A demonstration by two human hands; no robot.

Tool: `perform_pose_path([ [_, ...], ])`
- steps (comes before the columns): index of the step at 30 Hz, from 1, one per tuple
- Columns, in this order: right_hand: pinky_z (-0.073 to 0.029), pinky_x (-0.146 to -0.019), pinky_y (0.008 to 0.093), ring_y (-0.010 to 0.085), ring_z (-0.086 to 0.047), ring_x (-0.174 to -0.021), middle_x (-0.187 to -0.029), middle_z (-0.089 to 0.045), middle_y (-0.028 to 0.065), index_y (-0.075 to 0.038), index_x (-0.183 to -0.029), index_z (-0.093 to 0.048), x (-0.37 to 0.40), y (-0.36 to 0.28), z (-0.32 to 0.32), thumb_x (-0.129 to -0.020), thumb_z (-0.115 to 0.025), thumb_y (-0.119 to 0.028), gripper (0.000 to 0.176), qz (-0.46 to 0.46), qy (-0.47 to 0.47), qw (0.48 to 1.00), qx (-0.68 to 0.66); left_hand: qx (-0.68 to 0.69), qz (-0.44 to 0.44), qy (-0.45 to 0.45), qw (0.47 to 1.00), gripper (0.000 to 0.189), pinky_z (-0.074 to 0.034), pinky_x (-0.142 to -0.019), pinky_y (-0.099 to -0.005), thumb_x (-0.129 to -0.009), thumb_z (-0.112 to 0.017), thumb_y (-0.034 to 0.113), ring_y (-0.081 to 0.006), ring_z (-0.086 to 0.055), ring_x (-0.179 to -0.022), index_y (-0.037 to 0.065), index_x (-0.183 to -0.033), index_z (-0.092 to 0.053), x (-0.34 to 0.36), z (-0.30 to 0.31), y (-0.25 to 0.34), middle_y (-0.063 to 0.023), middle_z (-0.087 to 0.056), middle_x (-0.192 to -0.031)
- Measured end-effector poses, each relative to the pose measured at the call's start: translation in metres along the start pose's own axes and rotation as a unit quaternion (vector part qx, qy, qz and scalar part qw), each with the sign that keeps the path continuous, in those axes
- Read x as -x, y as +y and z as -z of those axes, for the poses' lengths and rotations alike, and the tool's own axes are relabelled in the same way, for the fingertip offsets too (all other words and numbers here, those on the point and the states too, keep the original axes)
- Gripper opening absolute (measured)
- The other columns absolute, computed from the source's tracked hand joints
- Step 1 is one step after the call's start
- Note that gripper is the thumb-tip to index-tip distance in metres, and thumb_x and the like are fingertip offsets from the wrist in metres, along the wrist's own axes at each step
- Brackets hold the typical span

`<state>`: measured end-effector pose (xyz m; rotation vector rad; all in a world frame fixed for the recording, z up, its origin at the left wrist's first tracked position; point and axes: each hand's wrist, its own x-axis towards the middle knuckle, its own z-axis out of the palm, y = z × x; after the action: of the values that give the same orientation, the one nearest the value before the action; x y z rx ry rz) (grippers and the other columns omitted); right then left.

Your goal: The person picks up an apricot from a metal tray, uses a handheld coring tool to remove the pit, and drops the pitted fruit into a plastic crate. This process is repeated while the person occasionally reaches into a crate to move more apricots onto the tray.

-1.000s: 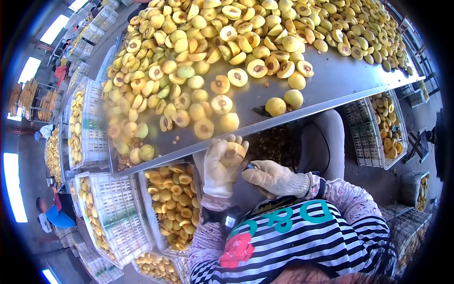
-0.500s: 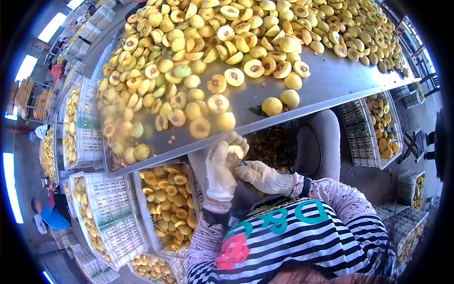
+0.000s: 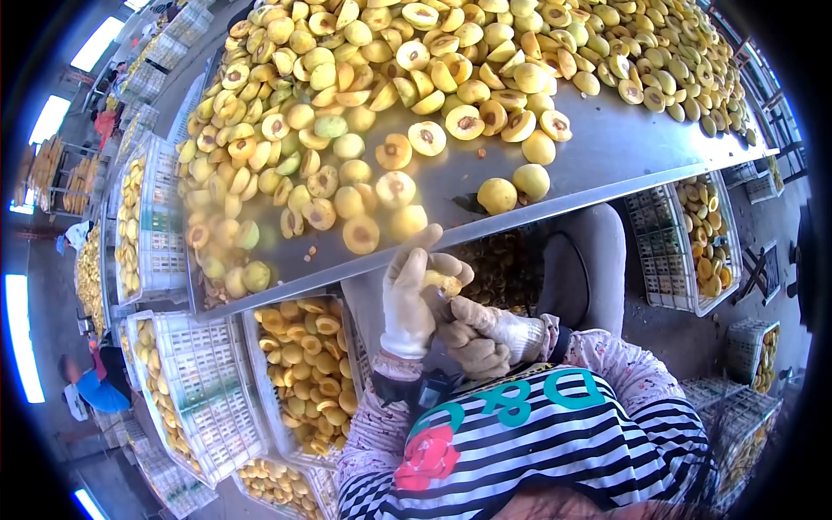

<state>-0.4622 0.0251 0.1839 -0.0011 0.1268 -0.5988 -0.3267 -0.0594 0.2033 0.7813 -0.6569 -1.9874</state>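
My left hand, in a pale work glove, is closed around a yellow stone-fruit half, its index finger pointing up near the table edge. My right hand, gloved too, is closed just below and right of the fruit, its fingers curled. A small dark tip shows between the hands; what the right hand grips is mostly hidden. Both hands are in front of the metal table, above my lap. On the table lie many yellow fruit halves, some with brown pits showing.
The table's raised metal rim runs just beyond my hands. A crate of pitted halves stands at lower left, beside a white crate. Another crate stands right of my knee. Dark pieces lie below, between my legs.
The fruit half has tilted in my left hand, so its cut face shows less. My right hand has moved slightly down, and its curled fingers now show more.
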Motion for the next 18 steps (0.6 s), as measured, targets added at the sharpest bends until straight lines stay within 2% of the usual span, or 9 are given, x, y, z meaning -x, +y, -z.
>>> perform_pose_path([
  [3, -0.032, -0.031, 0.0213, 0.0068, -0.038, -0.039, -0.055, -0.043, -0.0045, -0.010, -0.089, -0.051, -0.019, 0.009, 0.024, -0.101, -0.042, -0.061, 0.053, -0.056, -0.220, 0.943, -0.242, 0.066, 0.041, -0.036, 0.996, 0.038, -0.056, -0.079, -0.0458, -0.107, -0.041, 0.024, -0.0267, -0.064, -0.081, 0.003, -0.135, -0.054, -0.003, 0.009, -0.004, -0.0066, -0.064, -0.082],
  [6, -0.033, -0.031, 0.0204, 0.0047, -0.040, -0.040, -0.055, -0.046, -0.0038, -0.008, -0.089, -0.052, -0.020, 0.008, 0.017, -0.101, -0.042, -0.061, 0.055, -0.071, -0.228, 0.940, -0.242, 0.107, 0.090, -0.061, 0.988, 0.037, -0.054, -0.081, -0.0467, -0.107, -0.042, 0.024, -0.0268, -0.062, -0.082, 0.004, -0.136, -0.052, -0.005, 0.014, 0.003, -0.0057, -0.063, -0.082],
  [8, -0.034, -0.031, 0.0182, 0.0042, -0.041, -0.039, -0.053, -0.046, -0.0030, -0.006, -0.089, -0.054, -0.024, 0.003, 0.005, -0.098, -0.052, -0.059, 0.054, -0.108, -0.286, 0.946, -0.111, 0.149, 0.172, 0.055, 0.972, 0.036, -0.055, -0.083, -0.0441, -0.104, -0.047, 0.022, -0.0295, -0.068, -0.086, -0.001, -0.131, -0.055, -0.006, 0.024, -0.002, -0.0088, -0.067, -0.088],
  [9, -0.033, -0.032, 0.0198, 0.0048, -0.038, -0.038, -0.052, -0.043, -0.0047, -0.008, -0.086, -0.055, -0.023, 0.004, 0.009, -0.094, -0.057, -0.061, 0.053, -0.108, -0.238, 0.953, -0.151, -0.125, 0.022, 0.029, 0.991, 0.040, -0.056, -0.082, -0.0431, -0.104, -0.048, 0.028, -0.0285, -0.068, -0.088, -0.002, -0.130, -0.055, 0.004, 0.036, -0.001, -0.0095, -0.068, -0.090],
  [11, -0.032, -0.033, 0.0221, 0.0052, -0.036, -0.037, -0.050, -0.040, -0.0066, -0.010, -0.086, -0.056, -0.021, 0.004, 0.026, -0.092, -0.058, -0.063, 0.053, -0.077, -0.174, 0.968, -0.162, -0.162, -0.074, 0.115, 0.977, 0.055, -0.058, -0.077, -0.0397, -0.103, -0.050, 0.043, -0.0271, -0.070, -0.090, -0.003, -0.131, -0.053, 0.035, 0.037, 0.032, -0.0132, -0.070, -0.099],
  [14, -0.030, -0.036, 0.0238, 0.0055, -0.033, -0.039, -0.054, -0.038, -0.0069, -0.011, -0.088, -0.053, -0.026, -0.001, 0.025, -0.097, -0.048, -0.064, 0.054, 0.004, 0.134, 0.989, -0.054, -0.300, -0.370, 0.280, 0.834, 0.046, -0.057, -0.075, -0.0351, -0.100, -0.055, 0.034, -0.0240, -0.068, -0.083, -0.004, -0.126, -0.056, 0.046, 0.134, 0.025, -0.0145, -0.069, -0.092],
  [15, -0.031, -0.040, 0.0224, 0.0066, -0.031, -0.041, -0.057, -0.040, -0.0064, -0.014, -0.082, -0.050, -0.032, -0.001, -0.001, -0.104, -0.043, -0.054, 0.046, 0.030, 0.285, 0.958, 0.028, -0.449, -0.344, 0.325, 0.758, 0.031, -0.055, -0.077, -0.0358, -0.095, -0.059, 0.017, -0.0275, -0.068, -0.085, -0.003, -0.119, -0.061, 0.054, 0.200, 0.022, -0.0155, -0.070, -0.091],
  [16, -0.033, -0.042, 0.0234, 0.0070, -0.034, -0.043, -0.057, -0.042, -0.0055, -0.014, -0.081, -0.050, -0.036, -0.003, -0.006, -0.105, -0.044, -0.051, 0.044, -0.001, 0.299, 0.951, 0.076, -0.724, -0.194, 0.299, 0.590, 0.026, -0.054, -0.080, -0.0387, -0.089, -0.059, 0.004, -0.0323, -0.066, -0.089, -0.003, -0.114, -0.063, 0.067, 0.232, 0.029, -0.0171, -0.070, -0.092],
  [18, -0.033, -0.043, 0.0233, 0.0081, -0.036, -0.044, -0.056, -0.043, -0.0036, -0.014, -0.080, -0.050, -0.040, -0.004, -0.018, -0.104, -0.045, -0.049, 0.043, -0.014, 0.280, 0.948, 0.149, -0.719, -0.294, 0.272, 0.568, 0.020, -0.054, -0.082, -0.0398, -0.087, -0.060, 0.001, -0.0350, -0.065, -0.091, -0.001, -0.105, -0.066, 0.069, 0.228, 0.044, -0.0175, -0.070, -0.094],
])
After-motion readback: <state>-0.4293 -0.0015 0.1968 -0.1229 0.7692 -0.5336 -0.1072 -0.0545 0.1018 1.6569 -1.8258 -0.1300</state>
